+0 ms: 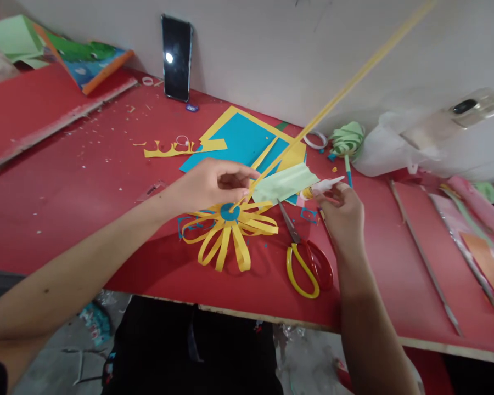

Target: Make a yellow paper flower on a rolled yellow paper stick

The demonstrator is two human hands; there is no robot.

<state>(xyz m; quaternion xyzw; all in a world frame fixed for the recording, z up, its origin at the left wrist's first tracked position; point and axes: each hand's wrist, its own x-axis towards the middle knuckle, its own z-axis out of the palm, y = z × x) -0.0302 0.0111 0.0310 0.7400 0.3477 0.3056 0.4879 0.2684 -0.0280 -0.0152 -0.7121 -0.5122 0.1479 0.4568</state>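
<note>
My left hand [212, 184] pinches a long, thin yellow stick [331, 104] near its lower end. The stick slants up to the right from the blue round centre [230, 212] of a paper flower. Looped yellow petals [218, 247] spread around that centre, just below my left hand. In my right hand [346, 214] is a small white glue bottle [329, 185], its pointed nozzle turned to the right. Between the hands lies a light green paper strip [286, 184]. Scissors [302, 269] with one yellow and one red handle rest on the table, left of my right wrist.
Blue and yellow paper sheets [239, 134] and a yellow cut-out strip [164, 151] lie behind my hands on the red table [107, 164]. A phone [177, 57] leans on the wall. At right are a green paper rose [348, 138], a tape roll [315, 140] and a plastic bag [382, 145].
</note>
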